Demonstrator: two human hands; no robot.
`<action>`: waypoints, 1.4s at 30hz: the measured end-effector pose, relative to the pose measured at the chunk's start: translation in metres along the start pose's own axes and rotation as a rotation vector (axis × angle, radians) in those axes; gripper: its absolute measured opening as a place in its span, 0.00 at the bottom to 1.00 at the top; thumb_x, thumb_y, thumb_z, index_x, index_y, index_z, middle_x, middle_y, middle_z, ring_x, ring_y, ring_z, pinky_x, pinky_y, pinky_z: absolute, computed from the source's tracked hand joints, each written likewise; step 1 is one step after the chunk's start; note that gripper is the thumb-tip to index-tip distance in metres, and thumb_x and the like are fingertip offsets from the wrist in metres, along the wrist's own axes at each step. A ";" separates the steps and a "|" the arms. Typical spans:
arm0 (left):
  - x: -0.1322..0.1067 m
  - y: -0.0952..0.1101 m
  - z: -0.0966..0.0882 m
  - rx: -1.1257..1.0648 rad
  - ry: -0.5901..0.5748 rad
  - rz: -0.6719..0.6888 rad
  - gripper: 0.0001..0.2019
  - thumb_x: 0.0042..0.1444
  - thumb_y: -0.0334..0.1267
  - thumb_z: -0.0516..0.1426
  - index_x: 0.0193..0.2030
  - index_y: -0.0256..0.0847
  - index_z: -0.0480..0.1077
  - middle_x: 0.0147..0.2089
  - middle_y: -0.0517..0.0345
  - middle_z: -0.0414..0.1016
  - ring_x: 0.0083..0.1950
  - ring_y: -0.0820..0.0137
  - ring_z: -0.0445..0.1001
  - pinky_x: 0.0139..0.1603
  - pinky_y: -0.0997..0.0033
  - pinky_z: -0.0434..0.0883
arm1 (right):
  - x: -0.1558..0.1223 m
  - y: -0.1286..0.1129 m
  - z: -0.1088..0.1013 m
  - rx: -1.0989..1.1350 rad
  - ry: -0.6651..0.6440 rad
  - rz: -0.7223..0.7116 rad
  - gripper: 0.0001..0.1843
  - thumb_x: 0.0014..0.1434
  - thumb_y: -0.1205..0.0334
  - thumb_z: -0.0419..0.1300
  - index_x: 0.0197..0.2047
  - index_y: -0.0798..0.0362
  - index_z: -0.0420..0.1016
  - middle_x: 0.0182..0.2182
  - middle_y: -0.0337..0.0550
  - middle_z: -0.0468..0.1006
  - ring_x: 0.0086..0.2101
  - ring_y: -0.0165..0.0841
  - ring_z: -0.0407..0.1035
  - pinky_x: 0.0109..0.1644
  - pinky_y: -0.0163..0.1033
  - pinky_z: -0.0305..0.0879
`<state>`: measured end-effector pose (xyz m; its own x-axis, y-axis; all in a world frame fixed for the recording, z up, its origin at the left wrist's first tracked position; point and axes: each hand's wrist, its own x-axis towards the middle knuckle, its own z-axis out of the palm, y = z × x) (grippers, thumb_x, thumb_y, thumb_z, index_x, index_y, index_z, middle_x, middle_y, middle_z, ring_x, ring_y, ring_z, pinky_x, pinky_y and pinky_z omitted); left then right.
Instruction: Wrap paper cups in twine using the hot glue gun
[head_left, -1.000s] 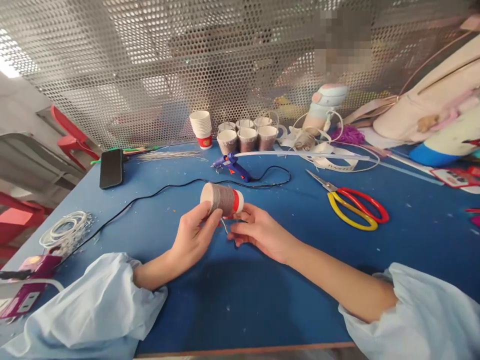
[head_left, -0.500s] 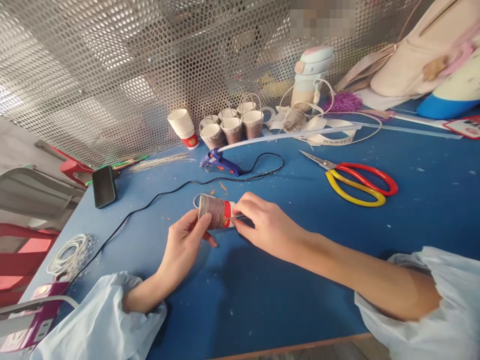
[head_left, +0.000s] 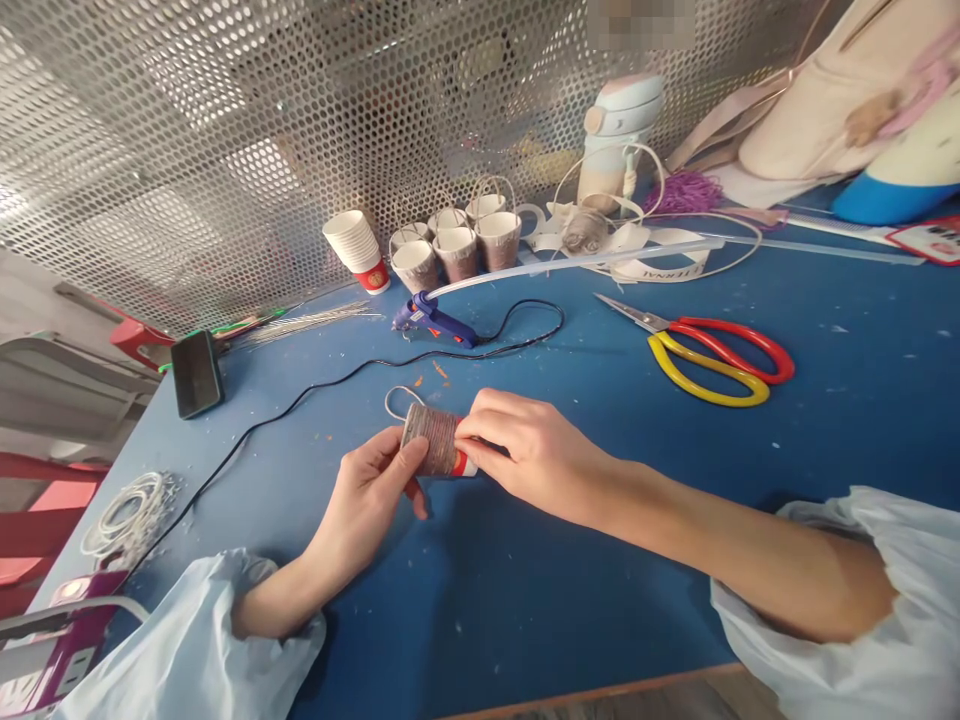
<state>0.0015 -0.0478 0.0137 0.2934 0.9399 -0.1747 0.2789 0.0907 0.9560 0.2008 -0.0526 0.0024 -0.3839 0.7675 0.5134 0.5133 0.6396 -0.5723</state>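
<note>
A small red-and-white paper cup (head_left: 433, 440) lies on its side between my hands, mostly wrapped in grey-brown cord. My left hand (head_left: 379, 475) grips its rim end, with the thumb across the wound cord. From that rim a thin loop handle (head_left: 400, 401) sticks out. My right hand (head_left: 517, 445) is closed in a pinch at the cup's red base end, where the winding stops. In the earlier frame a cord strand shows at those fingertips; now the pinched part is mostly hidden by the fingers.
Beyond my hands lies a blue glue gun (head_left: 435, 320) with a black cord. Behind it stand several wrapped cups (head_left: 456, 255) and a paper cup stack (head_left: 354, 250). Scissors (head_left: 697, 350) lie right, a phone (head_left: 196, 372) left, a power strip (head_left: 67, 640) front left, a bottle (head_left: 619, 145) at the back.
The cup has tilted, its base end dropping slightly. My right fingertips have moved a little left, over the edge of the winding. The whole view has shifted slightly.
</note>
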 end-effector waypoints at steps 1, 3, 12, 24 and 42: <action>0.000 0.000 0.000 0.002 -0.004 0.001 0.12 0.60 0.45 0.55 0.36 0.39 0.73 0.32 0.61 0.73 0.22 0.77 0.69 0.25 0.74 0.68 | 0.000 0.000 0.000 -0.007 0.006 0.000 0.12 0.63 0.71 0.53 0.29 0.56 0.72 0.28 0.42 0.71 0.29 0.28 0.63 0.35 0.33 0.62; -0.001 0.000 0.000 0.006 -0.011 0.006 0.12 0.60 0.45 0.55 0.34 0.39 0.73 0.31 0.62 0.72 0.22 0.76 0.69 0.26 0.74 0.68 | 0.000 0.001 0.001 -0.019 0.016 0.003 0.12 0.63 0.71 0.53 0.29 0.57 0.72 0.28 0.42 0.71 0.29 0.28 0.63 0.35 0.34 0.62; -0.003 0.001 0.000 0.085 0.016 0.082 0.12 0.60 0.44 0.55 0.32 0.38 0.71 0.28 0.63 0.72 0.23 0.74 0.73 0.29 0.72 0.68 | 0.001 0.002 -0.003 -0.020 0.008 0.026 0.12 0.64 0.70 0.52 0.31 0.56 0.72 0.30 0.43 0.72 0.30 0.29 0.65 0.35 0.35 0.63; -0.003 0.013 0.004 0.267 0.055 0.127 0.13 0.59 0.42 0.54 0.27 0.39 0.69 0.22 0.63 0.73 0.24 0.73 0.71 0.30 0.74 0.68 | 0.002 0.004 -0.004 -0.095 -0.006 -0.019 0.13 0.66 0.69 0.50 0.32 0.57 0.73 0.30 0.46 0.72 0.31 0.31 0.66 0.37 0.37 0.64; -0.002 0.006 0.000 0.329 0.078 0.188 0.13 0.56 0.42 0.54 0.25 0.39 0.70 0.22 0.61 0.73 0.26 0.71 0.71 0.29 0.73 0.67 | 0.003 0.009 -0.006 -0.104 0.014 -0.007 0.11 0.65 0.69 0.52 0.33 0.55 0.72 0.31 0.43 0.72 0.31 0.30 0.66 0.36 0.36 0.63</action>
<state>0.0026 -0.0493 0.0194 0.3008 0.9533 0.0271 0.5092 -0.1846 0.8406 0.2089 -0.0446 0.0027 -0.3774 0.7617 0.5267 0.5880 0.6365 -0.4991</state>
